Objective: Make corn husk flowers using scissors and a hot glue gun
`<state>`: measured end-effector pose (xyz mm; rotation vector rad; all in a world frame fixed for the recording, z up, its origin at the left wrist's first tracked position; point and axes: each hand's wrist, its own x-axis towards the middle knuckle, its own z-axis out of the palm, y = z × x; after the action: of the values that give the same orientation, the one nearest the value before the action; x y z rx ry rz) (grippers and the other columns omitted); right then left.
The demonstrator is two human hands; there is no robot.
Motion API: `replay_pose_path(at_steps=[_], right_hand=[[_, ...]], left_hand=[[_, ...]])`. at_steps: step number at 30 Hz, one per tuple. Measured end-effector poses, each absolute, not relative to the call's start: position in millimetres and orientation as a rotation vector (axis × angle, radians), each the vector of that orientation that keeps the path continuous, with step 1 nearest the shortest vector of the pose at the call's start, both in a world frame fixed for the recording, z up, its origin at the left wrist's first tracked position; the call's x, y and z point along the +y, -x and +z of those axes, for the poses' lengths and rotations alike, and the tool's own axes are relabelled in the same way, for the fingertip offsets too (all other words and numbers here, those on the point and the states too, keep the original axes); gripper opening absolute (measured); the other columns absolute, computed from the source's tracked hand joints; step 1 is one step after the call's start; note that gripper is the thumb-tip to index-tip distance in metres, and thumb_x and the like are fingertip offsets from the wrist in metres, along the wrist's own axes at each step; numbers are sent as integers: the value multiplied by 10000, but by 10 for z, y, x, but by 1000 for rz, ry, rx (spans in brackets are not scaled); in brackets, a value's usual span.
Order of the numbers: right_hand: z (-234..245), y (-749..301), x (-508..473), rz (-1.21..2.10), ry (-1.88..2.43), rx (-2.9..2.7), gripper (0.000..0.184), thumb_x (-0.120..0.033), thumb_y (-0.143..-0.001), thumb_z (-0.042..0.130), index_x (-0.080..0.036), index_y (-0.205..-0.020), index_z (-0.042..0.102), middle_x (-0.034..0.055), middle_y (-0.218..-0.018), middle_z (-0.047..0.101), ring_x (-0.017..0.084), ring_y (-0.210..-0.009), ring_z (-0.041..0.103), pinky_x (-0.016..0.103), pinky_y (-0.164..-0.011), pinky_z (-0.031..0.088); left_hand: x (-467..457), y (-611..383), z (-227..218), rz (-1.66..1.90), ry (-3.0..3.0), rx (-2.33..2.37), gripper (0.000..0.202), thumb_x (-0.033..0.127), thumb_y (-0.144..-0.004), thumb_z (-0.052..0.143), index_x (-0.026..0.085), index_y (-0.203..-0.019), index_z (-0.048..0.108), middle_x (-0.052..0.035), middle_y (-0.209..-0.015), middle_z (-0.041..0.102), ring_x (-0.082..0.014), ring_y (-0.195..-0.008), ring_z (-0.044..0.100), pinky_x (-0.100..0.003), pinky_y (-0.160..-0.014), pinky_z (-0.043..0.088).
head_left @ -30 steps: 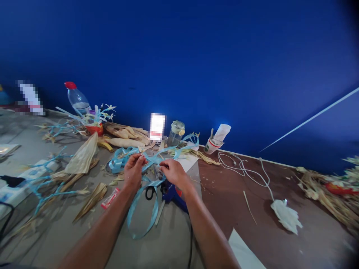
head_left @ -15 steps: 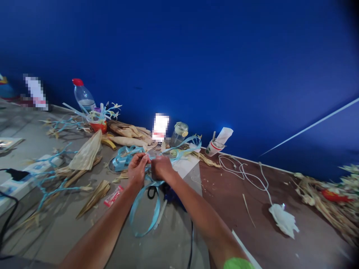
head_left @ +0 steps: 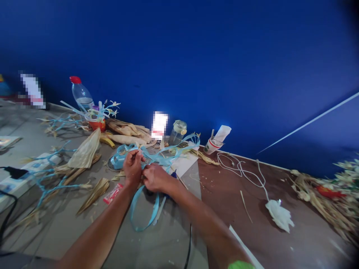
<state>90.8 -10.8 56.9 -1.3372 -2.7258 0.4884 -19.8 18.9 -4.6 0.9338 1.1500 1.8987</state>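
Note:
Both hands meet above the grey tabletop, close together. My left hand [head_left: 132, 165] is closed in a pinch, with a small pale tip showing at its fingers; the rest of what it grips is hidden. Just right of it and slightly nearer to me, my right hand [head_left: 154, 178] has its fingers closed on light blue ribbon [head_left: 156, 211], which hangs below in a loop. More of that ribbon lies in a roll [head_left: 117, 161] behind my left hand and spreads out behind my right. A dark blue tool [head_left: 174, 174] is partly hidden under my right forearm.
Dried corn husks [head_left: 127, 130], a red cup [head_left: 97, 124] of blue-stemmed flowers, a bottle [head_left: 82, 93] and a jar [head_left: 178, 132] line the blue wall. Left lies a power strip [head_left: 30, 173]. To the right are a paper cup [head_left: 211, 145], a white cable [head_left: 242, 168] and a crumpled tissue [head_left: 279, 216].
My right hand has moved down and a little left, towards me, with its fingers turned more into view. The ribbon behind it is more exposed. My left hand has shifted slightly left.

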Motion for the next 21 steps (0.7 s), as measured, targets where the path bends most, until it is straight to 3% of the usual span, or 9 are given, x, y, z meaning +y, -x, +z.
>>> replay_pose_path(at_steps=[3,8,11,15,18,21], right_hand=[[570,-902,-167,327,1289,-2840,237,-274,-809,557,-130,-894,726,159,-991,684,282,-980,592,362,-834,436],[703,-1052,-73,295,1458,-2634,275,-167,-844,456,-203,-940,711,86,-979,705,230,-978,606,338,-868,416],[751,-1107,6,361,1702,-2440,286,-229,-868,463,-199,-1074,659,92,-953,713,241,-968,626,351,-887,419],[756,-1203,101,249,1834,-2068,398,-282,-862,505,-141,-1231,554,170,-1124,634,293,-1069,572,400,-907,421],[819,-1301,127,153,1622,-1733,330,-169,-874,413,-132,-1146,596,167,-1150,599,253,-1110,531,372,-947,404],[938,-1289,54,300,1425,-1683,281,-210,-902,389,-165,-988,653,99,-970,658,205,-925,593,326,-857,449]], left_hand=[[154,184,-44,1846,-1070,1216,141,326,-789,622,187,-791,592,43,-594,543,-103,-565,509,-242,-618,429],[105,138,-107,1744,-1189,1215,111,299,-776,625,196,-815,623,24,-662,577,-121,-596,533,-251,-610,421],[76,96,-134,1723,-1242,1216,87,273,-756,636,201,-804,633,15,-680,601,-135,-624,552,-260,-641,427],[45,35,-165,1667,-1270,1166,88,264,-758,620,212,-828,634,17,-661,599,-137,-600,537,-256,-604,422],[50,19,-208,1588,-1226,1173,92,263,-764,603,215,-840,626,30,-598,575,-136,-551,523,-248,-547,403],[79,22,-250,1522,-1208,1196,89,232,-737,623,202,-819,640,29,-559,570,-140,-525,519,-248,-516,389]])
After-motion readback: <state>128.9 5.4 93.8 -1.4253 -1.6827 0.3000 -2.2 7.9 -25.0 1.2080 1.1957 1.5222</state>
